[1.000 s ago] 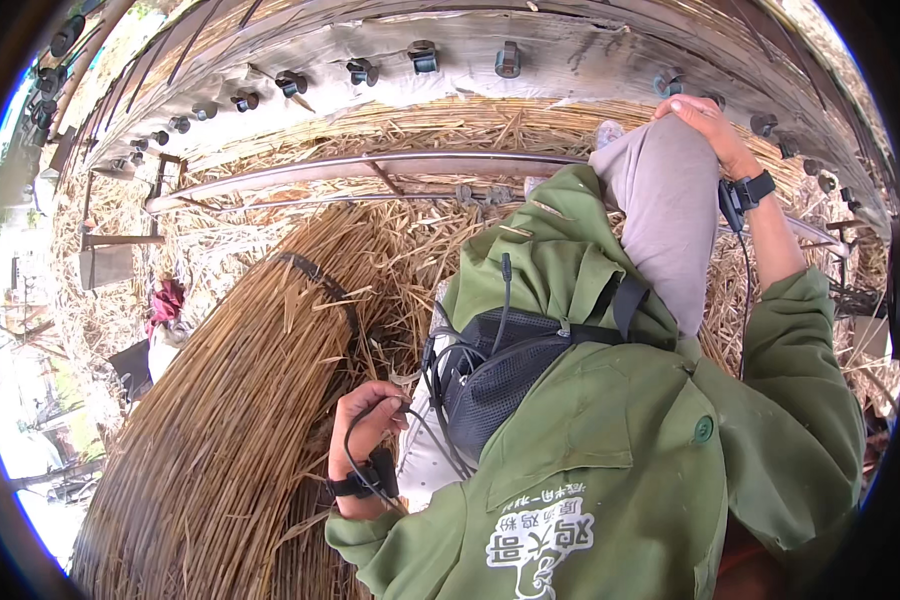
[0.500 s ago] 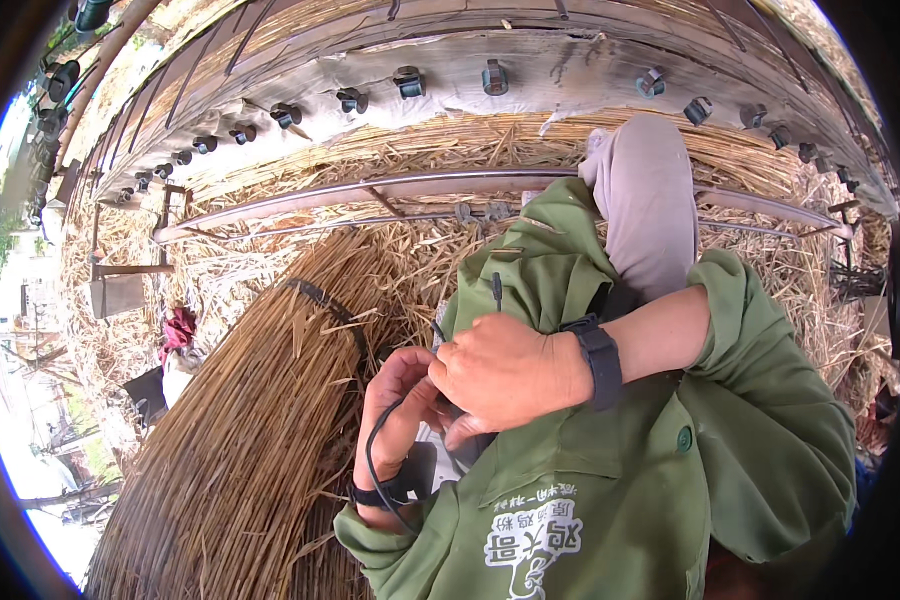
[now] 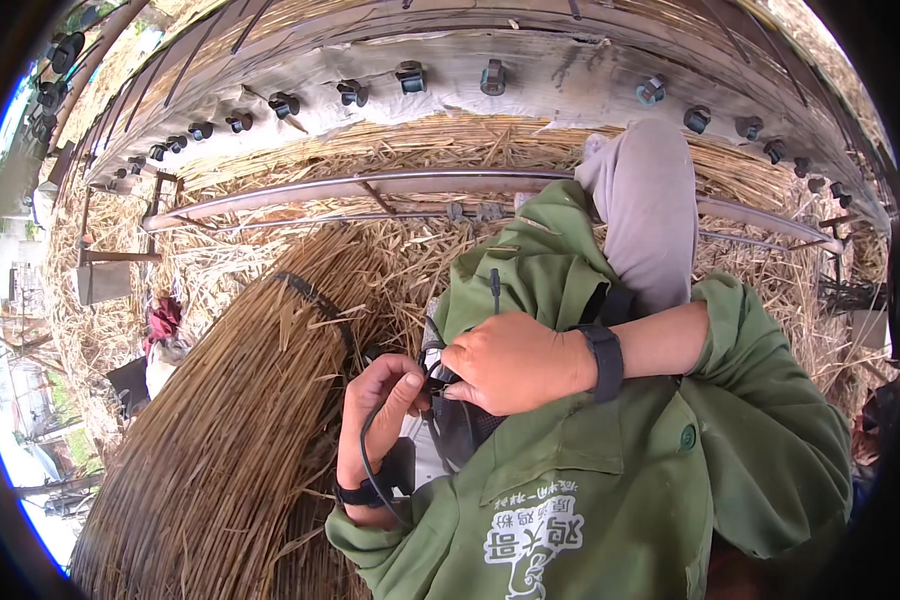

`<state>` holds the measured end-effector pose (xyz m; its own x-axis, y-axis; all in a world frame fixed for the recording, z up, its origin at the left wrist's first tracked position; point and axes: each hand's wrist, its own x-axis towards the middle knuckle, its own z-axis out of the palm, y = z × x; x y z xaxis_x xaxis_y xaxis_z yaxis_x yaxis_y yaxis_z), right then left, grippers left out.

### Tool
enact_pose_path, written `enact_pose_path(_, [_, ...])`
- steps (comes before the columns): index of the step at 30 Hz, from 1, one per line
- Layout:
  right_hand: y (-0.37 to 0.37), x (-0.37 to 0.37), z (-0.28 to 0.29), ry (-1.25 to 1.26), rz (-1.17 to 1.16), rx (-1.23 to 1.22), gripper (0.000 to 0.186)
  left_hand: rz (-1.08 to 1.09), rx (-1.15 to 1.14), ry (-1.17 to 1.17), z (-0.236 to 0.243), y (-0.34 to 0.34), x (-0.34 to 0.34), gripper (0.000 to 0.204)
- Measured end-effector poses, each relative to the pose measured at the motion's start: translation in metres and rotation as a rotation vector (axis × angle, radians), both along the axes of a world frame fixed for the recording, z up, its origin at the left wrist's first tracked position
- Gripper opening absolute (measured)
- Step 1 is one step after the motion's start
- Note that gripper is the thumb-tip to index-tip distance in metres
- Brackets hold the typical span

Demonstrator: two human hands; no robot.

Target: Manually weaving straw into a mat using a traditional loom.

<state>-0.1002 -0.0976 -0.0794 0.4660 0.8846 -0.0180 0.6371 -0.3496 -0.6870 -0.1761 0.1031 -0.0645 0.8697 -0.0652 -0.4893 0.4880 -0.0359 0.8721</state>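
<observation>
My left hand (image 3: 378,400) and my right hand (image 3: 520,362) meet in front of my green jacket (image 3: 630,480). Thin black cable (image 3: 368,445) runs past my left palm toward the black strap (image 3: 365,493) on that wrist. Fingers of both hands pinch black cable where they come together; a small dark piece there is too hidden to name. Past the right knuckles a black plug-like cable end (image 3: 495,285) sticks up. A black band (image 3: 605,362) circles my right wrist.
A large tied bundle of dry reeds (image 3: 210,430) lies at the left. Loose straw (image 3: 240,265) covers the ground. Beyond runs a metal rail (image 3: 410,182), then a pale beam (image 3: 530,75) carrying a row of dark round fittings. My bent knee (image 3: 645,200) is close by.
My hands have drawn slightly apart, the left moving a little left and opening its palm, so the cable between the fingers now shows. The right hand has barely moved.
</observation>
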Motion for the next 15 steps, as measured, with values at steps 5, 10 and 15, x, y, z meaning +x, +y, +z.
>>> enact_pose_path(5, [0.000, 0.013, -0.011, 0.319, -0.017, 0.189, 0.028, 0.042, -0.072, -0.091, 0.005, 0.006, -0.007, 0.019])
enact_pose_path(10, [0.000, 0.017, -0.015, 0.634, -0.055, 0.321, 0.024, 0.055, -0.154, -0.138, 0.004, 0.007, -0.006, 0.021])
enact_pose_path(15, [0.000, 0.037, -0.021, 1.219, -0.145, 0.266, 0.026, 0.086, -0.229, -0.133, -0.001, 0.013, -0.005, 0.014])
